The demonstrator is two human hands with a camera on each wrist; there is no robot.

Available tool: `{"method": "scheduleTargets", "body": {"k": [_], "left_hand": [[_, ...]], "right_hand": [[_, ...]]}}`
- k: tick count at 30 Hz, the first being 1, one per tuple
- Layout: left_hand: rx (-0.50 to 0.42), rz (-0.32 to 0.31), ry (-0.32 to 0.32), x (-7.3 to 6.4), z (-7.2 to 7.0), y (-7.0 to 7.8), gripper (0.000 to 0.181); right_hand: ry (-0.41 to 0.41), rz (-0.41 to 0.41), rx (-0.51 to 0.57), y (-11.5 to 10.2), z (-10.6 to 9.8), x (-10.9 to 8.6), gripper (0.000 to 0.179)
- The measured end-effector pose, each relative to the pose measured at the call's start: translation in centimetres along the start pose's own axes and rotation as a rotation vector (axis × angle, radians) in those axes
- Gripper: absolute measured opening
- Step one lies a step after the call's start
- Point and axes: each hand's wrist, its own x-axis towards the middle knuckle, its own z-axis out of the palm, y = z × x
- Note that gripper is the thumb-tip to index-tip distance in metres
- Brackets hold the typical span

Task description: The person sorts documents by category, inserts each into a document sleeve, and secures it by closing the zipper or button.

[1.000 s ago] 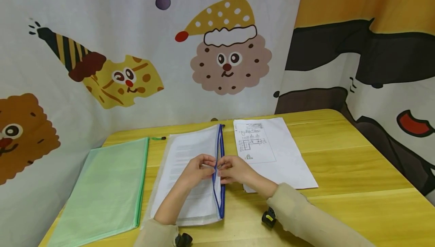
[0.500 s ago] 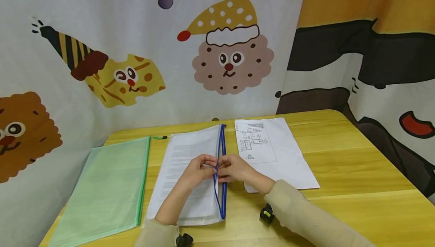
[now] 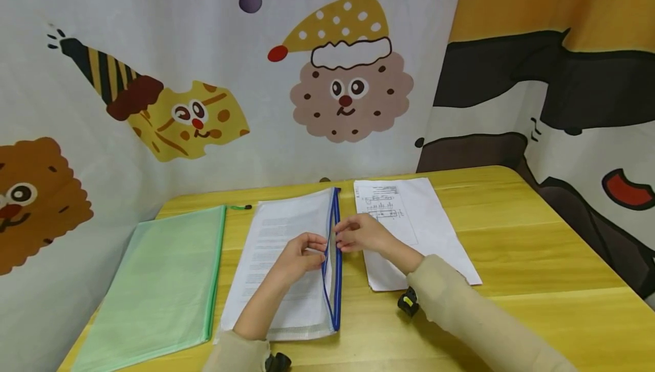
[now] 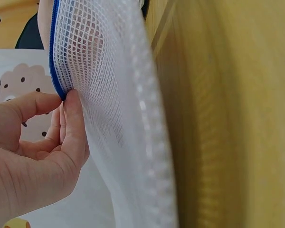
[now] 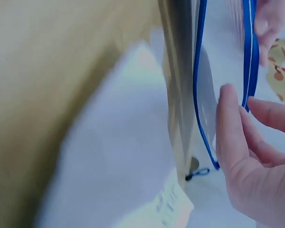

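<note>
A white mesh zip folder (image 3: 286,230) with blue zipper edging lies in the middle of the table, sheets of printed paper showing through it. My left hand (image 3: 298,258) pinches the near blue zipper edge (image 4: 52,52) between thumb and fingers and holds the mouth ajar. My right hand (image 3: 364,234) is just right of the mouth, its relaxed fingers beside the blue edging with nothing seen held. In the right wrist view, the right fingers (image 5: 230,123) stand by the gap. A white sheet with a line drawing (image 3: 425,247) lies right of the folder, partly behind my right hand.
A green zip folder (image 3: 158,281) lies flat on the left of the wooden table (image 3: 537,258), its green pull tab (image 3: 237,207) at the top corner. A curtain with cartoon prints (image 3: 276,150) hangs behind the table.
My right hand has come away from the pinched edge, moving slightly up and right over the drawing sheet's left side. My left hand keeps its hold, and the folder's mouth looks a little wider.
</note>
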Motion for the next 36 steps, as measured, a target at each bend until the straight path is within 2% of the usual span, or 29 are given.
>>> {"method": "scheduleTargets", "body": {"k": [4,8,11,14,18,23,30,36], "left_hand": [[-0.006,0.003,-0.004,-0.1,0.0,0.0,0.036],[-0.003,0.004,-0.006,-0.1,-0.1,0.0,0.036],[-0.002,0.008,-0.008,-0.1,-0.2,-0.2,0.037],[-0.004,0.012,-0.012,0.0,-0.1,-0.3,0.037],[0.003,0.01,-0.014,0.0,0.1,-0.2,0.037],[0.032,0.011,-0.026,-0.3,0.3,0.0,0.036],[0.065,0.028,-0.04,-0.6,0.2,0.1,0.035],[0.092,0.049,-0.042,-0.6,0.0,-0.1,0.034]], "right_hand": [[0.122,-0.099,-0.119,-0.5,-1.0,0.9,0.026],[0.218,-0.222,-0.3,-0.9,-2.0,2.4,0.027],[0.273,-0.262,-0.398,-1.0,-2.5,3.9,0.029],[0.302,-0.254,-0.427,-0.8,-2.9,5.5,0.031],[0.272,-0.232,-0.452,-0.4,-3.4,7.3,0.04],[0.2,-0.181,-0.486,-0.1,-3.8,8.4,0.051],[0.162,-0.193,-0.497,0.4,-4.2,9.4,0.042],[0.167,-0.201,-0.535,0.4,-4.8,9.5,0.035]]}}
